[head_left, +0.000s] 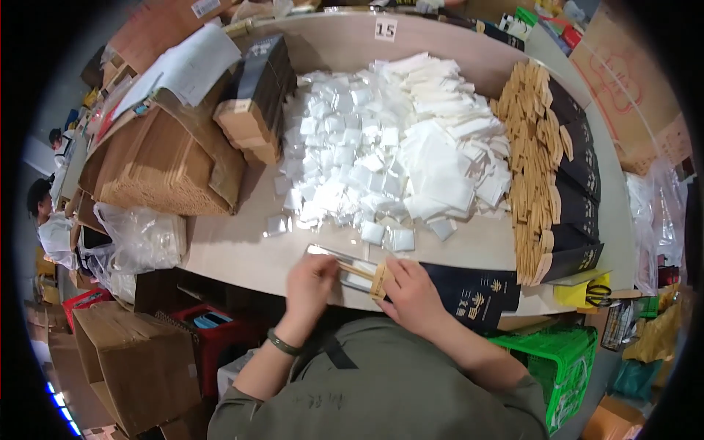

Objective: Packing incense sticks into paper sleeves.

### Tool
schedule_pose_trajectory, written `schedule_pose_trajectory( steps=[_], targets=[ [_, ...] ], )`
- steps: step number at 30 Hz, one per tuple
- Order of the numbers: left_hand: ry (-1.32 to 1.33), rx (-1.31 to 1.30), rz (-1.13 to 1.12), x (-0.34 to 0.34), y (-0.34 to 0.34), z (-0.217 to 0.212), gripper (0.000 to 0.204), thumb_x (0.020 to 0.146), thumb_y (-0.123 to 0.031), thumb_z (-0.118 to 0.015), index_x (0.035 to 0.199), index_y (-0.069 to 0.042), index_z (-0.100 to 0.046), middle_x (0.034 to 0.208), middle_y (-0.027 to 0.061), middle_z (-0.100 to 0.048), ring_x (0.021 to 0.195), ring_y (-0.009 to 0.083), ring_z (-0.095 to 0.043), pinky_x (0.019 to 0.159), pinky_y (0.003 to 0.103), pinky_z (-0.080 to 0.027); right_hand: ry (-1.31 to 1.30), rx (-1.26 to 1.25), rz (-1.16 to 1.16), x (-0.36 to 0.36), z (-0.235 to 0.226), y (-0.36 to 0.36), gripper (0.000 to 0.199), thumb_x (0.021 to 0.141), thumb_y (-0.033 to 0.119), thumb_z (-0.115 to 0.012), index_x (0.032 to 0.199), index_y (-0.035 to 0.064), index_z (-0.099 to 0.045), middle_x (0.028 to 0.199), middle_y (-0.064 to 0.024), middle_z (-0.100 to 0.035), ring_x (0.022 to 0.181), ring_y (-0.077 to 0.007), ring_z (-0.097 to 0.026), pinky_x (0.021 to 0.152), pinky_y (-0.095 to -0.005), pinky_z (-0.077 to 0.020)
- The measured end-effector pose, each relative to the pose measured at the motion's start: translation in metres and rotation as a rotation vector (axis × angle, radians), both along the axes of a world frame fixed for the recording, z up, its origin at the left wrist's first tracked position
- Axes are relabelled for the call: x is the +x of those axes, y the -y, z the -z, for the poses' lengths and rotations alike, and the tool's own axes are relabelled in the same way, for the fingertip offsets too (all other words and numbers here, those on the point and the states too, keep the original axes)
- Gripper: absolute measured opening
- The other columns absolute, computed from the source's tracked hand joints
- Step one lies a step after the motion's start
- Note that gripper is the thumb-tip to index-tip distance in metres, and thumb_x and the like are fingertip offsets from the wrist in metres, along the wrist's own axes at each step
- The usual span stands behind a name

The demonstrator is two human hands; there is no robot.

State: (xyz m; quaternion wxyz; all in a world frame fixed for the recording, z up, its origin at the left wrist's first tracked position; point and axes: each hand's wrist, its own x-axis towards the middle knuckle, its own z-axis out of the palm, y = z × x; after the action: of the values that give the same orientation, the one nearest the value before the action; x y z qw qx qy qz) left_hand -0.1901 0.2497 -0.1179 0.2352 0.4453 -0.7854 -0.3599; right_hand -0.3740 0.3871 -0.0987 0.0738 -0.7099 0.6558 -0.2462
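Note:
My left hand point(312, 282) is closed at the near edge of the table, gripping one end of some thin wooden sticks point(357, 272) that look like chopsticks. A clear-wrapped white strip point(355, 281) lies alongside them. The other end of the sticks meets the brown mouth of a black paper sleeve point(469, 293) with gold print. My right hand point(413, 293) is closed on that mouth; its fingers hide part of the opening. How far the sticks reach inside cannot be seen. Beyond my hands lie a heap of small white square packets point(341, 158) and a pile of white folded napkins point(440, 169).
A long row of brown-ended black sleeves point(576, 169) lines the right side. At left stand a stack of black sleeves point(257, 88) and an open carton point(161, 158) packed with brown sheets. A green crate point(557, 374) is below right; cardboard boxes point(136, 367) are below left.

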Motion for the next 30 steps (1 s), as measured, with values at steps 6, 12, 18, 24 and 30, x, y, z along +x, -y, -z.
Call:
schedule_pose_trajectory(
  steps=[6, 12, 18, 24, 30],
  targets=[
    [-0.123, 0.288, 0.533, -0.016, -0.035, -0.011, 0.053, 0.089, -0.019, -0.07, 0.134, -0.001, -0.05, 0.109, 0.0185, -0.064, 0.098, 0.0326, -0.064, 0.089, 0.04, -0.051, 0.017, -0.076, -0.051, -0.004, 0.013, -0.007, 0.039, 0.067, 0.017, -0.073, 0.103, 0.0041, -0.063, 0.119, -0.0205, -0.058, 0.108, -0.0382, -0.057, 0.092, -0.0457, -0.0484],
    [0.281, -0.574, 0.6, 0.013, -0.003, -0.023, 0.06, 0.073, -0.033, -0.079, 0.124, -0.009, -0.058, 0.111, 0.0134, -0.062, 0.105, 0.0301, -0.062, 0.082, 0.039, -0.051, -0.021, 0.042, -0.259, 0.002, -0.035, -0.003, 0.02, 0.075, 0.02, -0.071, 0.092, 0.0113, -0.065, 0.095, -0.0161, -0.059, 0.09, -0.0351, -0.061, 0.074, -0.0454, -0.0512],
    [0.37, 0.136, 0.348, 0.009, 0.0, -0.041, 0.047, 0.077, -0.043, -0.075, 0.1, -0.005, -0.059, 0.091, 0.0165, -0.066, 0.088, 0.04, -0.064, 0.075, 0.046, -0.051, -0.198, 0.018, 0.179, -0.169, -0.113, -0.01, 0.013, 0.071, 0.021, -0.075, 0.069, 0.0106, -0.067, 0.1, -0.0139, -0.063, 0.091, -0.0344, -0.06, 0.073, -0.0455, -0.05],
    [-0.024, 0.386, 0.941, -0.027, -0.056, -0.003, 0.058, 0.081, -0.036, -0.074, 0.124, -0.003, -0.054, 0.12, 0.0201, -0.053, 0.104, 0.0342, -0.059, 0.089, 0.04, -0.049, 0.244, 0.23, -0.266, -0.088, -0.02, -0.035, 0.051, 0.07, 0.038, -0.082, 0.101, 0.0015, -0.063, 0.11, -0.0237, -0.061, 0.109, -0.0386, -0.059, 0.093, -0.0462, -0.0474],
    [0.018, 0.564, 0.661, -0.018, -0.043, -0.029, 0.034, 0.075, -0.029, -0.074, 0.094, -0.003, -0.061, 0.079, 0.014, -0.063, 0.079, 0.0315, -0.064, 0.073, 0.041, -0.052, -0.132, 0.047, -0.119, -0.045, 0.007, -0.016, 0.029, 0.08, 0.032, -0.068, 0.086, 0.0038, -0.064, 0.085, -0.017, -0.062, 0.081, -0.0387, -0.063, 0.068, -0.0447, -0.0515]
  ],
)
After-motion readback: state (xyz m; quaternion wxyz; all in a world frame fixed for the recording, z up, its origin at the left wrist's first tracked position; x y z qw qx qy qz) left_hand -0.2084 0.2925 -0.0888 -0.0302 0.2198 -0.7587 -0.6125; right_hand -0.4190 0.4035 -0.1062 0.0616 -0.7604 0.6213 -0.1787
